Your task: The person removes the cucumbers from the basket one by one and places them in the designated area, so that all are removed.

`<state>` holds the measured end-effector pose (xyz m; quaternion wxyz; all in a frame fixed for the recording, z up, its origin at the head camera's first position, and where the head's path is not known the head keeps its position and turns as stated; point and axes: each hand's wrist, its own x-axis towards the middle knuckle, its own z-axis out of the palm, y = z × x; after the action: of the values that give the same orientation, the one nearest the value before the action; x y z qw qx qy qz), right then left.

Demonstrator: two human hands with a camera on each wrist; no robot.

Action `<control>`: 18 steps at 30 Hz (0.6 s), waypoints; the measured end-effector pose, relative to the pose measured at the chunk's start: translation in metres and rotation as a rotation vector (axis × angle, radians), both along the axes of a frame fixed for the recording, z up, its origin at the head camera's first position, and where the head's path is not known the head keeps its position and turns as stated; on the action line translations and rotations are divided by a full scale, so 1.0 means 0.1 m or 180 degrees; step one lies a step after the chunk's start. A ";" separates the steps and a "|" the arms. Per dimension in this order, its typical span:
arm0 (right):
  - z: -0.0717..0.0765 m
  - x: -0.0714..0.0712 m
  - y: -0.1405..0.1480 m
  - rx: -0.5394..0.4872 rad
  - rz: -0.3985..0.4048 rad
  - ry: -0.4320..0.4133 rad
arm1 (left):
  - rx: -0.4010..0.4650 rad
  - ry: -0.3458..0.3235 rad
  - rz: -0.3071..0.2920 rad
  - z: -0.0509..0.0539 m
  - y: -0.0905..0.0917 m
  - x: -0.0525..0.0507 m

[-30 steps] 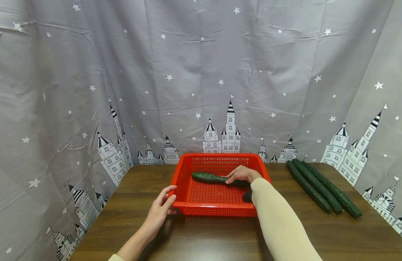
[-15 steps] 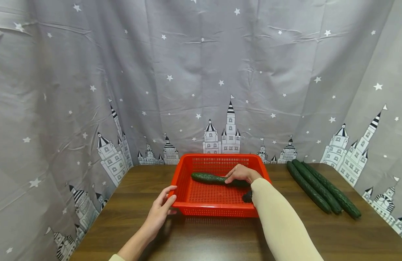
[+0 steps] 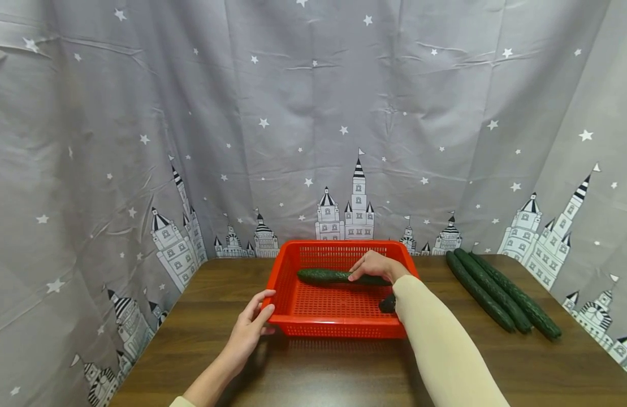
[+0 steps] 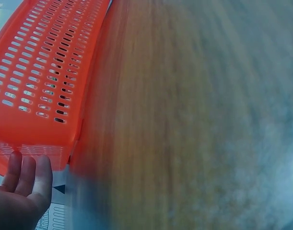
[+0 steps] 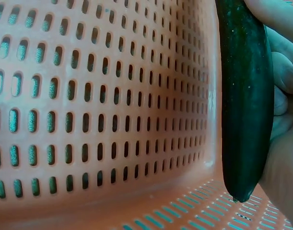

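Note:
A dark green cucumber (image 3: 320, 276) lies crosswise within the red perforated plastic basket (image 3: 338, 320). My right hand (image 3: 375, 265) grips it from above, right of its middle. In the right wrist view the thumb and fingers stand on either side of the cucumber (image 5: 247, 105), and its lower end shows just above the basket's slotted surface. My left hand (image 3: 250, 319) holds the basket's left rim near the front corner, thumb at the edge. Three fingertips of the left hand (image 4: 21, 191) meet the basket wall in the left wrist view.
Three more cucumbers (image 3: 501, 294) lie side by side on the wooden table (image 3: 338, 373) to the right of the basket. A dark object (image 3: 387, 304) shows under the right wrist. A grey curtain (image 3: 293, 113) with stars and castles hangs behind the table.
My right hand has risen slightly with the cucumber, whose right end now sits a bit higher. The left hand and the basket stay in place.

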<state>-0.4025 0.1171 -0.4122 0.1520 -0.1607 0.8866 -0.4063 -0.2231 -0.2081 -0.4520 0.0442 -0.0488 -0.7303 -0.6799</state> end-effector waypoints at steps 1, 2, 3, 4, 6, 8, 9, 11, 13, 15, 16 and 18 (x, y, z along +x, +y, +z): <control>0.01 0.00 0.00 -0.0010 -0.0002 0.0006 | 0.0000 -0.0010 0.0004 0.01 0.00 0.00; 0.02 0.00 0.00 -0.0014 -0.0005 0.0017 | 0.0001 -0.0019 0.0007 0.01 0.00 0.00; 0.03 -0.01 0.00 -0.0027 -0.0003 0.0020 | -0.0001 -0.0026 0.0008 0.02 -0.01 0.00; 0.03 -0.01 0.00 -0.0032 -0.0005 0.0034 | -0.0003 -0.0038 0.0007 0.02 -0.01 0.00; 0.04 -0.01 0.01 -0.0057 -0.0003 0.0055 | -0.0012 -0.0044 0.0014 0.01 -0.01 0.00; 0.06 -0.01 0.02 -0.0074 -0.0004 0.0068 | -0.0019 -0.0047 0.0019 0.00 -0.01 0.00; 0.07 -0.01 0.02 -0.0083 0.0001 0.0077 | -0.0019 -0.0051 0.0021 0.00 -0.01 -0.01; 0.11 -0.02 0.03 -0.0089 0.0008 0.0103 | -0.0014 -0.0055 0.0020 -0.01 -0.02 -0.01; 0.13 -0.03 0.04 -0.0096 0.0036 0.0137 | -0.0017 -0.0043 0.0010 -0.01 -0.02 -0.02; 0.16 -0.04 0.05 -0.0123 0.0056 0.0167 | -0.0019 -0.0034 -0.0001 -0.01 -0.02 -0.02; 0.17 -0.05 0.06 -0.0135 0.0065 0.0181 | -0.0019 -0.0024 -0.0006 -0.01 -0.02 -0.02; 0.19 -0.05 0.07 -0.0161 0.0098 0.0204 | -0.0013 -0.0007 -0.0016 -0.01 -0.02 -0.01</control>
<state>-0.4078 0.1238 -0.3932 0.1256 -0.1910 0.8779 -0.4208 -0.2239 -0.2096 -0.4525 0.0416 -0.0500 -0.7316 -0.6787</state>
